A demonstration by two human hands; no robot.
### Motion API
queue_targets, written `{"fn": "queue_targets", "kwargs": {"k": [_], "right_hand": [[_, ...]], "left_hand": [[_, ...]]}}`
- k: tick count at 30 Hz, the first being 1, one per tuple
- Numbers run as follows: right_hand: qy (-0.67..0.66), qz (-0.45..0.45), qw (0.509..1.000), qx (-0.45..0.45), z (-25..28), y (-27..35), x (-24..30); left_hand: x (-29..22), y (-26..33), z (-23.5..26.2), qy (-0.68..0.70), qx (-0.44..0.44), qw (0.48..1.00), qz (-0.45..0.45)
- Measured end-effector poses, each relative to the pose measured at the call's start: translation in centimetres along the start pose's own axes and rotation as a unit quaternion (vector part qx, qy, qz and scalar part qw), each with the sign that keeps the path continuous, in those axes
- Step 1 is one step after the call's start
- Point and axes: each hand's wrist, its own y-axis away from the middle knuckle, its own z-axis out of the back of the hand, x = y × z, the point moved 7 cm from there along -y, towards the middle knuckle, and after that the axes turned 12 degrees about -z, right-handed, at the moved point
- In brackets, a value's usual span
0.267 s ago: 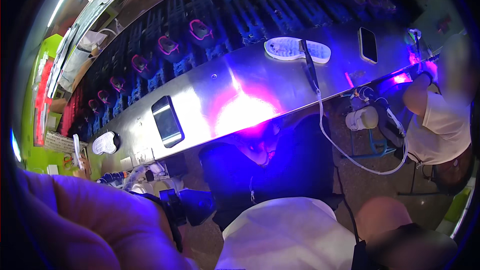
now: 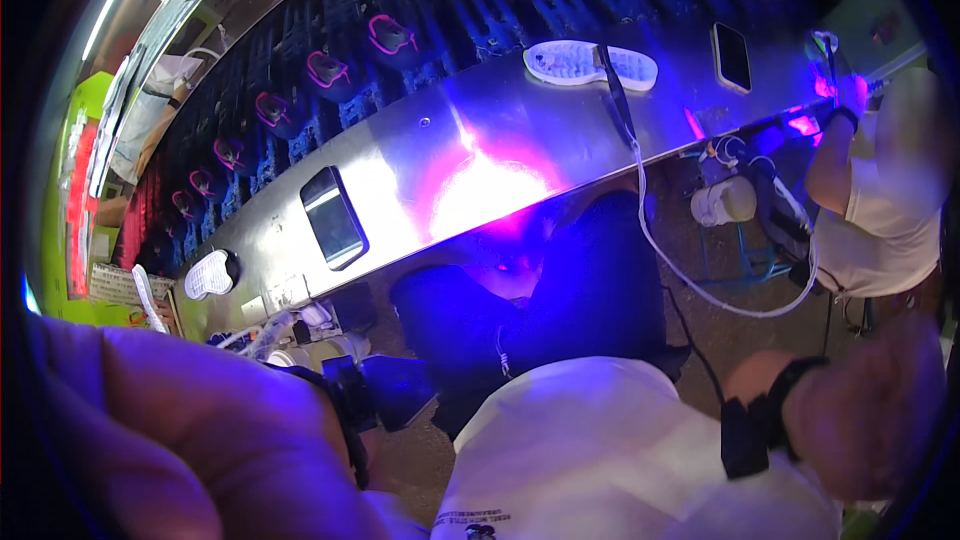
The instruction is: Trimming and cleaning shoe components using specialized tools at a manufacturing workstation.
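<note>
My left hand (image 2: 150,430) fills the lower left, very near the camera and blurred, with a black strap at its wrist. My right hand (image 2: 880,410) is at the lower right edge, also with a black wrist strap; its fingers are not clear. Neither hand touches the steel bench (image 2: 440,140). On the far side of the bench lies a white shoe sole (image 2: 575,60), and a dark corded tool (image 2: 618,95) rests across it. Its white cable hangs off the front edge.
A dark phone (image 2: 333,217) lies on the bench at left and another phone (image 2: 732,57) at right. A second white sole (image 2: 208,275) sits at the far left. Behind, a conveyor carries dark shoes (image 2: 390,35). A person in a white shirt (image 2: 890,210) works at the right.
My right hand has shifted right and slightly up, showing more of its wrist strap. The left hand stays close to the camera.
</note>
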Motion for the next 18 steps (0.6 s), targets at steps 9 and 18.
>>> {"fn": "queue_targets", "kwargs": {"k": [9,18], "right_hand": [[0.165,-0.177,0.97,0.029,2.5,1.3,-10.1],[0.381,-0.362,0.848,0.064,3.9,3.8,-15.4]], "left_hand": [[-1.0,-0.2,1.9,-0.047,-0.037,0.996,0.062],[-2.6,-3.9,3.1,0.025,-0.074,0.988,0.133]]}}
